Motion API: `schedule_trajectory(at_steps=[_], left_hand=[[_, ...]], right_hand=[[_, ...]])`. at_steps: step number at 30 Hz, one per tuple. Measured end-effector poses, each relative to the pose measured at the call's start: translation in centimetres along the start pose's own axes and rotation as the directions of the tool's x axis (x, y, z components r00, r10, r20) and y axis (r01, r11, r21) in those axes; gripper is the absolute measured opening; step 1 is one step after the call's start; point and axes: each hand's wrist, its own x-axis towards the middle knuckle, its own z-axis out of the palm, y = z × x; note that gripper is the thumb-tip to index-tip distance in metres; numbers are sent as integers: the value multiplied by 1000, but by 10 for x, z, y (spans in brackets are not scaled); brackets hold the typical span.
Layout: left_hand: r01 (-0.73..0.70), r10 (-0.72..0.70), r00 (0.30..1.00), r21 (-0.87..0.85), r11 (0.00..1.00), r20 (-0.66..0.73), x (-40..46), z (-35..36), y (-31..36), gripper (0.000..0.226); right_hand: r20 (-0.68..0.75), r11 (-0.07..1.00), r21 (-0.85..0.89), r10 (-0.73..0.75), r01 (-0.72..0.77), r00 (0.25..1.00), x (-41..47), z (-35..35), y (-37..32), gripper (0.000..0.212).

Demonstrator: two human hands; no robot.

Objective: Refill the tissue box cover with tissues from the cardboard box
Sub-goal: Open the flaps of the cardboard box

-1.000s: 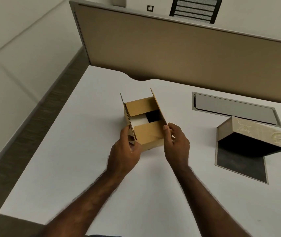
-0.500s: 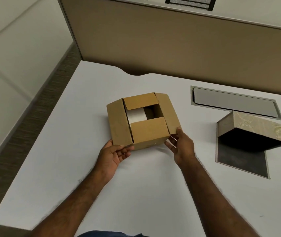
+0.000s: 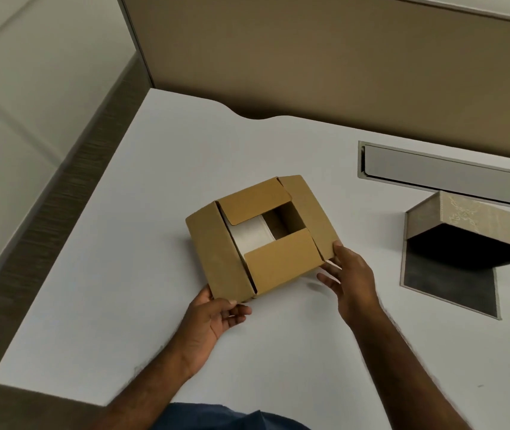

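A brown cardboard box (image 3: 278, 262) sits mid-table with its four top flaps spread outward. Through the opening a white stack of tissues (image 3: 252, 233) shows on the left side; the right side of the inside is dark. My left hand (image 3: 213, 318) grips the near corner of the left flap, thumb on top. My right hand (image 3: 351, 279) pinches the near corner of the right flap. The beige patterned tissue box cover (image 3: 476, 221) stands to the right, its lid tipped up over a dark base panel (image 3: 449, 285).
The white table (image 3: 123, 274) ends at a left edge over a floor strip. A grey recessed cable hatch (image 3: 439, 176) lies behind the cover. A tan partition (image 3: 309, 57) walls off the table's far side.
The side flaps, upright a second ago, now lie folded outward. Both hands moved down to the flaps' near corners. The view shifted closer to the box.
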Motion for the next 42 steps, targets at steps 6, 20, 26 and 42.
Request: schedule_trajectory(at_steps=[6,20,26,42], left_hand=[[-343,481,838,439,830,-255,7,-5,60,75],[-301,375,803,858,-416,464,67,57,143,92],[-329,454,775,894,-304,439,67,55,160,91],[-384,587,784,901,202,203,109,60,179,38]], right_hand=[[-224,920,-206,-375,333,899,-13,1,-32,44],[858,-430,-493,-92,757,506,-52,50,-60,92],[818,-330,-541,-420,774,393,-68,22,-44,41],[734,-167,-626,-457,762,502,-73,-36,63,55]])
